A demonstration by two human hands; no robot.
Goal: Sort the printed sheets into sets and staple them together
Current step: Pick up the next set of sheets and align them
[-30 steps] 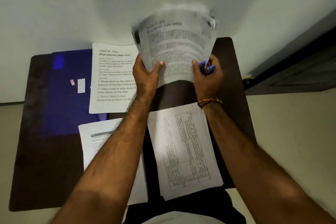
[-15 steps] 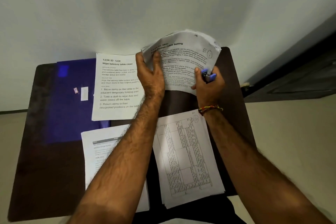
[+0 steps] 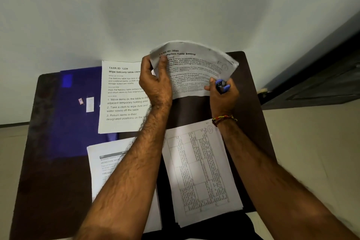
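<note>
I see the left hand [image 3: 155,84] gripping the top left corner of a bowed set of sheets [image 3: 194,70], thumb on the front. The right hand [image 3: 222,97] pinches the set's lower right edge and is curled round a blue stapler [image 3: 222,86]. The set is lifted above the far end of the dark table [image 3: 48,181]. On the table, nearer me than the set, lies a stack with a printed grid [image 3: 200,171]; left of the set lies a task sheet [image 3: 122,97], partly on a blue folder [image 3: 78,113].

Held sheet [image 3: 192,68]: "TASK ID: 2692", "...Person Table Setting". Flat sheet [image 3: 122,97] left of it: "TASK ID: 1228", "Wipe balcony table clea...", steps 1–3 legible. Other print unreadable.
</note>
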